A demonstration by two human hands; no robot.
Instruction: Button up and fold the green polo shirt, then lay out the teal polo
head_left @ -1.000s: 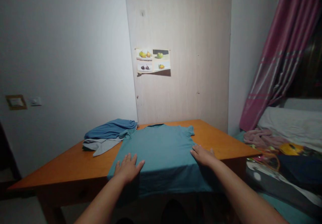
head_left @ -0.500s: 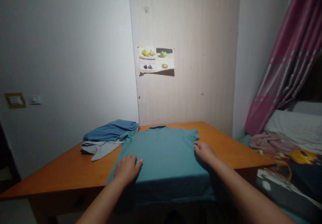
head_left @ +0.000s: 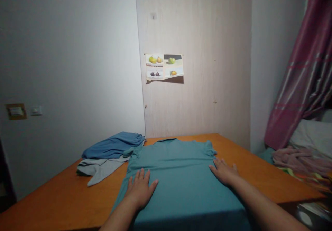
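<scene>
A teal T-shirt (head_left: 178, 175) lies spread flat on an orange wooden table (head_left: 261, 175), collar toward the far wall and hem hanging over the near edge. My left hand (head_left: 140, 189) rests palm down on the shirt's left side, fingers stretched flat and open. My right hand (head_left: 224, 170) lies flat at the shirt's right edge, just below the right sleeve, fingers spread, partly on the cloth and partly on the wood.
A pile of folded clothes, blue (head_left: 112, 146) over grey (head_left: 100, 167), sits at the table's far left, touching the shirt's left sleeve. A fruit picture (head_left: 164, 68) hangs on the wooden panel behind. A striped curtain (head_left: 306, 75) and a cluttered bed (head_left: 303, 155) stand at the right.
The view has shifted closer and to the right. Both hands have slid forward along the shirt; the left hand's fingers, curled half a second ago, now lie flat.
</scene>
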